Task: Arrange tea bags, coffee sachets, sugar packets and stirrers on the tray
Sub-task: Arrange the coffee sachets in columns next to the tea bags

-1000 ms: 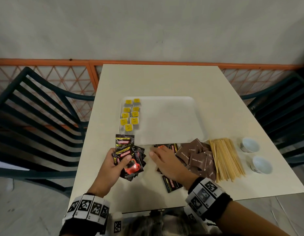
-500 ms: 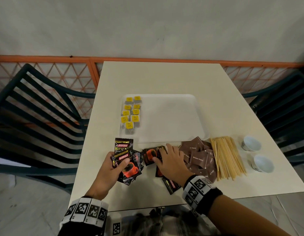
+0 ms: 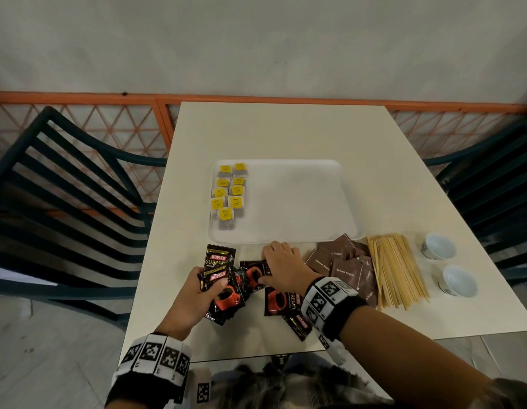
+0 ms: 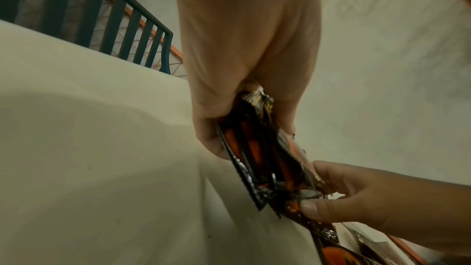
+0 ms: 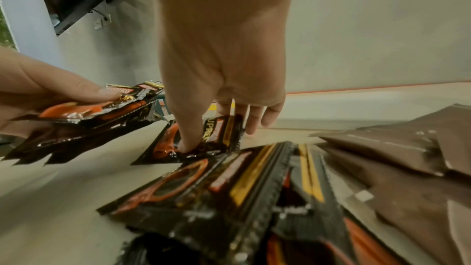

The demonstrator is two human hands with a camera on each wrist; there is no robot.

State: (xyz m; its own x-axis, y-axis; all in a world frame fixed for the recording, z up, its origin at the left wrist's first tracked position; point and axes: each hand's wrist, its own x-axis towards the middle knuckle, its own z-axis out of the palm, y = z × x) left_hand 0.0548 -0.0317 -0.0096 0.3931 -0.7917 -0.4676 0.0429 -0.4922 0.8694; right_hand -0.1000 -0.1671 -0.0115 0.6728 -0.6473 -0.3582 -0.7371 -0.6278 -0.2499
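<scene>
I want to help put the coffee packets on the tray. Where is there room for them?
The tray is bare from beside the tea bags to its right rim. The table behind the tray is bare too. In front it is crowded: coffee sachets, both hands, brown sugar packets, stirrers and two cups.

Setting: we take it for a café or canteen seating corner | cream table (image 3: 285, 131) | dark slatted chairs (image 3: 64, 184) either side | orange lattice railing (image 3: 132, 128) | plain wall | two small white cups (image 3: 448, 264)
</scene>
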